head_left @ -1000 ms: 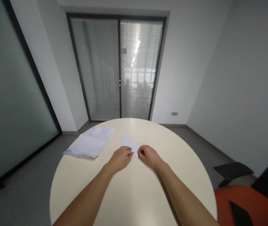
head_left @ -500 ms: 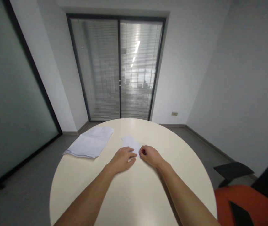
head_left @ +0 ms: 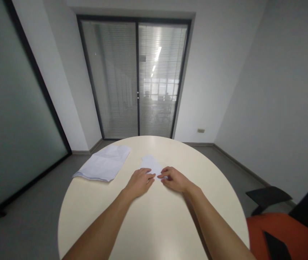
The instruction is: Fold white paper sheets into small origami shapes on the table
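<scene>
A small folded piece of white paper [head_left: 150, 162] lies on the round table, just beyond and between my hands. My left hand [head_left: 140, 182] rests at the paper's near left edge, fingers stretched forward and thumb a little apart. On the opposite side, my right hand [head_left: 175, 180] touches the near right edge, its fingers reaching inward over the paper and spread from one another. The fingertips of both hands almost meet at the near edge, and they cover part of the paper there.
A stack of creased white paper sheets [head_left: 104, 164] lies at the left of the cream round table [head_left: 148, 224]. An orange chair [head_left: 291, 234] with black armrests stands close by on the right. Behind the table is a glazed partition with blinds [head_left: 137, 79].
The fingers of my right hand have gone from a curled pinch to being stretched and spread over the paper's edge. My left hand has shifted slightly to the left.
</scene>
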`<state>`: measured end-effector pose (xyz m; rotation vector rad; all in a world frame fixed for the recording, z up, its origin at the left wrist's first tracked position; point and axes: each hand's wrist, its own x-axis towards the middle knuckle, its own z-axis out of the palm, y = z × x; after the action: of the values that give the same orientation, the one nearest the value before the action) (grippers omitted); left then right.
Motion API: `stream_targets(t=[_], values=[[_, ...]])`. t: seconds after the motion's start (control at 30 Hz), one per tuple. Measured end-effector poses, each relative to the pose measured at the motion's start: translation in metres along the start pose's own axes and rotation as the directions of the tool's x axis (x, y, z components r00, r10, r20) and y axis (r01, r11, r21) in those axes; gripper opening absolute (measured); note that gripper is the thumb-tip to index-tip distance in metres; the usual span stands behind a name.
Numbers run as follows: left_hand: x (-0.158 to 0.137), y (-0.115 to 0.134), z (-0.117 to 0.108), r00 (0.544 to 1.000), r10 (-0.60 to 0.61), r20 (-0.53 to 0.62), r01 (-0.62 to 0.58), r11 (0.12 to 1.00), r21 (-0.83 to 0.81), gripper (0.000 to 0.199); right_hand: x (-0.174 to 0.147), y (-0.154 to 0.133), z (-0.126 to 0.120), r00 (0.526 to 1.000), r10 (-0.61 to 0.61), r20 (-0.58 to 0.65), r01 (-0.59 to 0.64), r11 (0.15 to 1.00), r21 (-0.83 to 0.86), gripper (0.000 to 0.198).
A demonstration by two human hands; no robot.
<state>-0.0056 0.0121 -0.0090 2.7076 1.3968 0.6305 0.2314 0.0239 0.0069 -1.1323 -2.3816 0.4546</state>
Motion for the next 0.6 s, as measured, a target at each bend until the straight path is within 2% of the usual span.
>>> stream_targets(t=[0.17,0.37,0.5,0.6], values=[[0.001,-0.003,0.006,0.996,-0.089,-0.022,0.089,0.996,0.001,0.036,0.001,-0.007,0.004,0.999,-0.036,0.023,0.036,0.999,-0.014,0.037],[0.003,-0.004,0.006,0.979,-0.18,-0.091,0.183,0.983,0.021,0.036,0.002,-0.015,0.008,0.998,-0.052,0.047,0.051,0.999,0.01,0.036],[0.003,-0.002,0.003,0.984,-0.165,-0.072,0.165,0.986,0.0,0.03,0.001,-0.016,0.008,0.999,-0.046,0.016,0.045,0.999,0.028,0.032],[0.002,0.0,0.001,0.989,-0.132,-0.065,0.131,0.991,-0.013,0.032,0.001,-0.01,0.01,0.999,-0.039,0.015,0.038,0.998,0.046,0.031]])
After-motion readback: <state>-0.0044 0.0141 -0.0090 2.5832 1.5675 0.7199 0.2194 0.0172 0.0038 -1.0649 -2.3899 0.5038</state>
